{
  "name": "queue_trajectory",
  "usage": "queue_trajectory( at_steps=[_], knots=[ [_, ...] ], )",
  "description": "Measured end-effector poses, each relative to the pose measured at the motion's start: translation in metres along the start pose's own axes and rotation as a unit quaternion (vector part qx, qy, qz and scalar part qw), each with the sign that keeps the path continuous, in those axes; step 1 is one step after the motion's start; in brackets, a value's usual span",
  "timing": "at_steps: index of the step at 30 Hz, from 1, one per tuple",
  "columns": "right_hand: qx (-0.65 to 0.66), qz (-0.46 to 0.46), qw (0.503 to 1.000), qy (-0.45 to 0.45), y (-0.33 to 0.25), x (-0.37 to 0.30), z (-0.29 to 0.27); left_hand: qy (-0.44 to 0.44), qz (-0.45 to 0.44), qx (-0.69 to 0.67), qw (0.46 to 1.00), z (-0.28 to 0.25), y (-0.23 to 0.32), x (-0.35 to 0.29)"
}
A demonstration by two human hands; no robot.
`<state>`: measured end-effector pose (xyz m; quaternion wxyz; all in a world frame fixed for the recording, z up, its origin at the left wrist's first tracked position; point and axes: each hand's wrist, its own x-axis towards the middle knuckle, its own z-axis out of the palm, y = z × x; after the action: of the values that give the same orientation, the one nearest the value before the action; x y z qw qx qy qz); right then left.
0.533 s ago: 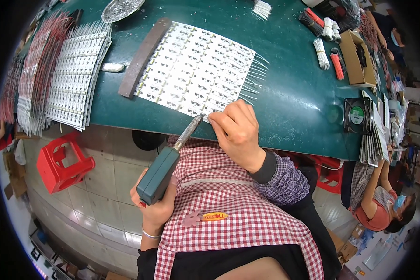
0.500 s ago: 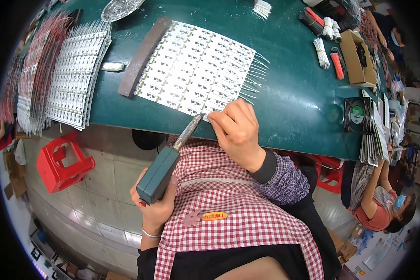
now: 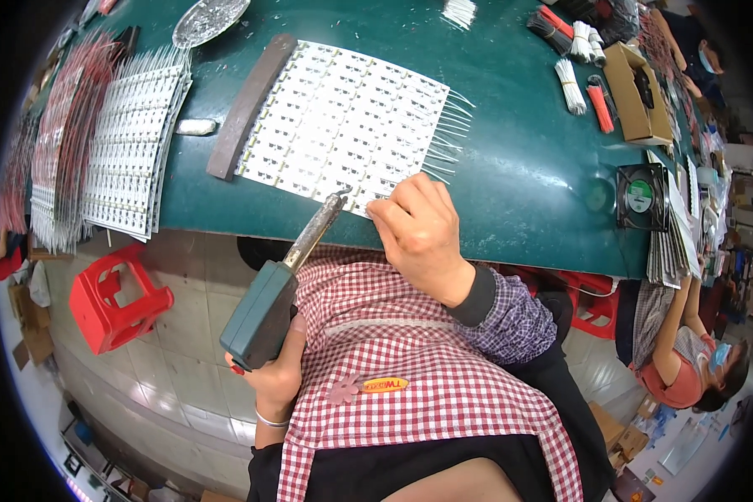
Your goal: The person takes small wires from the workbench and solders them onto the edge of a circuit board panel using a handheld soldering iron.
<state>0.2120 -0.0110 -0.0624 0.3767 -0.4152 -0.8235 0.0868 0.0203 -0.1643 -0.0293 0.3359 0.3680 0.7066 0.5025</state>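
My left hand [image 3: 278, 376] is wrapped round the dark green handle of a soldering iron [image 3: 263, 311]. Its metal barrel slants up, with the bent tip over the near edge of a white circuit board sheet [image 3: 309, 113]. Just right of the tip and apart from it, my right hand [image 3: 422, 238] pinches at the sheet's near right corner. Whatever lies between those fingertips is too small or hidden to make out. Thin white wires [image 3: 450, 138] lie across the right columns and stick out past the right edge. A dark bar [image 3: 249, 109] rests along the sheet's left edge.
Stacked board sheets with red and white wires [image 3: 130, 151] stand at left, beside a metal dish [image 3: 211, 23]. Wire bundles [image 3: 571, 88], a cardboard box [image 3: 636, 96] and a fan [image 3: 642, 198] are at right. A red stool [image 3: 113, 297] stands below; another person works at far right.
The soldering iron has moved left and toward me, its tip drawing away from my right fingertips. My right hand keeps its pinch, barely shifted.
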Motion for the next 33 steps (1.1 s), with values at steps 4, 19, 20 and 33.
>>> queue_trajectory(
  at_steps=[4, 19, 20, 33],
  knots=[
    [0.021, 0.009, 0.999, -0.032, -0.003, 0.007, -0.017, -0.027, -0.033, -0.057, 0.997, 0.005, -0.002, 0.007],
    [0.069, -0.035, 0.991, -0.113, 0.006, 0.015, -0.019, -0.017, -0.064, -0.035, 0.997, 0.002, 0.012, 0.014],
    [0.048, -0.035, 0.992, -0.107, 0.005, 0.012, -0.016, -0.023, -0.056, -0.017, 0.998, 0.001, 0.012, 0.012],
    [0.016, 0.004, 0.998, -0.065, -0.001, 0.005, -0.004, -0.071, 0.078, 0.049, 0.993, -0.004, 0.002, 0.011]
  ],
)
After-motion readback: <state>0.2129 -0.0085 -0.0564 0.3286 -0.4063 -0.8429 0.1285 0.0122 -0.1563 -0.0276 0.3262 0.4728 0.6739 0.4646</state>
